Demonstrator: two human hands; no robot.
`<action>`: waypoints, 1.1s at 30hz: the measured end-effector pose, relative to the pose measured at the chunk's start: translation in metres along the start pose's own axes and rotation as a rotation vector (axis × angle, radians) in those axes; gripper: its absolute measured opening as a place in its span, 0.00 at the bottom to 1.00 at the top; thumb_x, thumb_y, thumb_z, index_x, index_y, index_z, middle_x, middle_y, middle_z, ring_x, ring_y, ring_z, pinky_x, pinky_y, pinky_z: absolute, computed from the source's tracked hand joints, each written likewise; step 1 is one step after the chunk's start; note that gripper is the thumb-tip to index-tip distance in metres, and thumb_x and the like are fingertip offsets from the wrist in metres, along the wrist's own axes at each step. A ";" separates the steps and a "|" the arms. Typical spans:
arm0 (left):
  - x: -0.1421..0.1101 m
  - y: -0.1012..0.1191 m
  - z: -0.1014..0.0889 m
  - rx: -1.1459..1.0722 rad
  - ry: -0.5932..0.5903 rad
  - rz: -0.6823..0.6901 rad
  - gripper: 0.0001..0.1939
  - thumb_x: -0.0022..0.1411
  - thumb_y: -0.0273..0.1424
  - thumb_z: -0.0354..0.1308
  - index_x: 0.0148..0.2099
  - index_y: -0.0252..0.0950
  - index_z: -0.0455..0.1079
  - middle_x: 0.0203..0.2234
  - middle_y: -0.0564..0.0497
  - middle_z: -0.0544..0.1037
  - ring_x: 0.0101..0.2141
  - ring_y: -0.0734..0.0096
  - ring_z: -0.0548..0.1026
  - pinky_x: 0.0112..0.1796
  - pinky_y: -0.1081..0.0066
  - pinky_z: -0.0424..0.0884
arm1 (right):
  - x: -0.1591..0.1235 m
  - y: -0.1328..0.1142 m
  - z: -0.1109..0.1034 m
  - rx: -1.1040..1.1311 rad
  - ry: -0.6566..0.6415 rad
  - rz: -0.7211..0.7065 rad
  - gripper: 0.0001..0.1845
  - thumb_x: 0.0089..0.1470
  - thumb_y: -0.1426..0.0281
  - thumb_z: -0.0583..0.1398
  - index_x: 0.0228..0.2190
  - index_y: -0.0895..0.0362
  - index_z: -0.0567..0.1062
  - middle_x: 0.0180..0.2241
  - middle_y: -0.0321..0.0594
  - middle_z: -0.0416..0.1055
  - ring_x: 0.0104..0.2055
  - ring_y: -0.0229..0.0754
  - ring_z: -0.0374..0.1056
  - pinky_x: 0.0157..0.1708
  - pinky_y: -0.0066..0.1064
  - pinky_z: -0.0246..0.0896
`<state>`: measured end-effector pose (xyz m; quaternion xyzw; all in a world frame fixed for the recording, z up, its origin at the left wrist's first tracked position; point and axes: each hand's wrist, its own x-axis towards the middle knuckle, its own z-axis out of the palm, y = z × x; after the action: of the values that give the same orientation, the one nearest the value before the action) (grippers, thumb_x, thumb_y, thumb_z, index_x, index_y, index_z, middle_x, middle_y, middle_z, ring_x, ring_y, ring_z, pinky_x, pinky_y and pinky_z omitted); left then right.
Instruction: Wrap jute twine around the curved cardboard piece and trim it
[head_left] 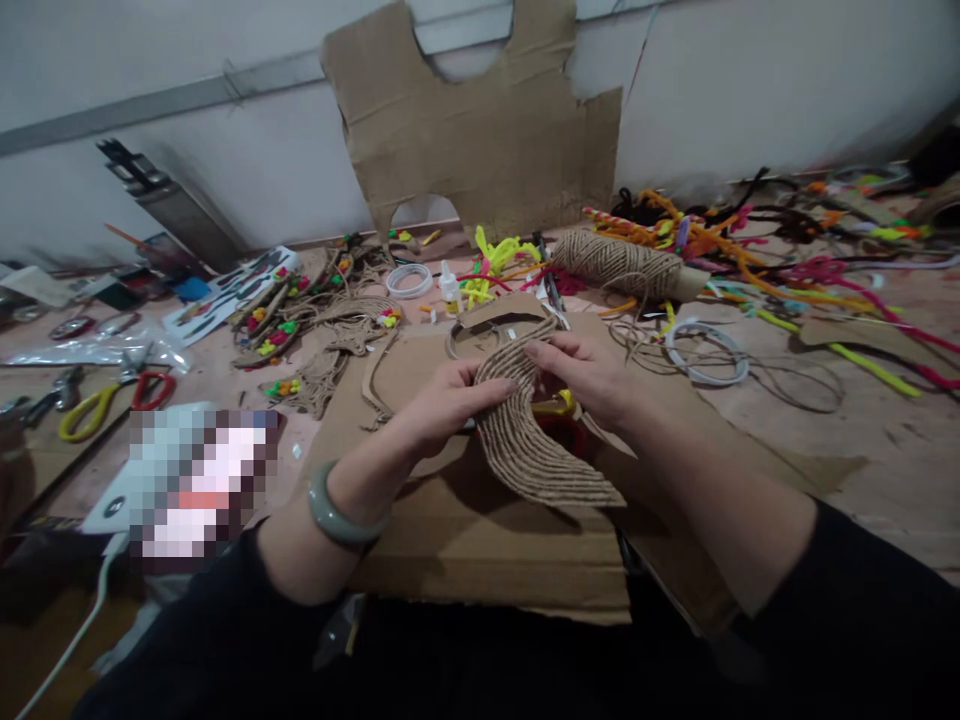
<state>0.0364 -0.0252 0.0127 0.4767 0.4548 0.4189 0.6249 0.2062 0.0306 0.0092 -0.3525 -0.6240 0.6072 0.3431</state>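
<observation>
A curved piece covered in rows of brown jute twine (525, 450) is held up between my two hands, its pointed end hanging down to the right. My left hand (457, 395) pinches its left edge, thumb lying across the front. At the upper right edge, the fingers of my right hand (574, 370) are closed on the same piece. Below it lies a cardboard sheet (487, 560). Something with red and yellow handles shows partly behind the piece; the rest of it is hidden.
A spool of jute twine (619, 262) lies at the back, beside colourful pipe cleaners (720, 240). Twine-covered shapes (300, 320), a small glue bottle (448, 288) and tape rolls (409, 281) are on the table. Scissors (97, 405) and a phone (210, 490) are at left. A cut cardboard panel (480, 120) leans against the wall.
</observation>
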 end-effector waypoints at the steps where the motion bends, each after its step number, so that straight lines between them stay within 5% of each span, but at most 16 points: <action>1: 0.000 0.000 0.000 -0.001 -0.005 -0.013 0.14 0.50 0.38 0.68 0.33 0.34 0.73 0.24 0.52 0.75 0.23 0.76 0.69 0.25 0.74 0.63 | 0.001 0.002 0.000 0.023 0.020 -0.010 0.25 0.43 0.48 0.65 0.20 0.56 0.67 0.17 0.32 0.63 0.20 0.31 0.58 0.21 0.26 0.57; 12: 0.003 -0.004 -0.004 -0.060 0.043 -0.072 0.14 0.47 0.38 0.70 0.31 0.34 0.72 0.23 0.51 0.77 0.23 0.75 0.72 0.24 0.74 0.65 | 0.008 0.008 -0.008 0.039 0.035 0.012 0.28 0.43 0.43 0.63 0.20 0.56 0.67 0.18 0.34 0.66 0.19 0.32 0.62 0.20 0.26 0.59; 20: 0.004 -0.001 -0.003 -0.072 0.097 -0.062 0.12 0.47 0.35 0.69 0.29 0.34 0.72 0.22 0.52 0.76 0.23 0.77 0.71 0.24 0.75 0.65 | 0.011 0.005 -0.015 0.086 0.313 -0.031 0.24 0.48 0.48 0.63 0.24 0.55 0.67 0.17 0.31 0.64 0.18 0.31 0.61 0.20 0.25 0.59; 23: 0.003 0.001 -0.002 -0.051 0.089 -0.079 0.12 0.47 0.34 0.68 0.28 0.33 0.71 0.21 0.53 0.75 0.21 0.77 0.70 0.22 0.76 0.64 | 0.008 0.002 -0.014 0.126 0.238 -0.067 0.24 0.45 0.48 0.65 0.32 0.54 0.69 0.23 0.31 0.69 0.19 0.31 0.62 0.20 0.25 0.58; 28: 0.004 0.000 -0.003 -0.049 0.071 -0.112 0.11 0.48 0.35 0.68 0.30 0.34 0.72 0.21 0.53 0.75 0.21 0.77 0.70 0.22 0.75 0.62 | 0.008 0.004 -0.012 0.042 0.077 -0.020 0.21 0.45 0.53 0.66 0.23 0.56 0.67 0.19 0.32 0.66 0.20 0.31 0.62 0.22 0.26 0.59; 33: 0.007 -0.003 -0.008 -0.043 0.173 -0.042 0.13 0.50 0.38 0.68 0.28 0.35 0.71 0.20 0.54 0.73 0.19 0.78 0.67 0.21 0.74 0.60 | 0.007 0.003 -0.013 0.031 -0.007 0.058 0.17 0.47 0.58 0.66 0.22 0.56 0.68 0.19 0.34 0.68 0.21 0.32 0.63 0.23 0.26 0.60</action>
<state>0.0301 -0.0173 0.0072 0.4157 0.5078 0.4549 0.6021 0.2141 0.0435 0.0061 -0.3630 -0.6050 0.6278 0.3286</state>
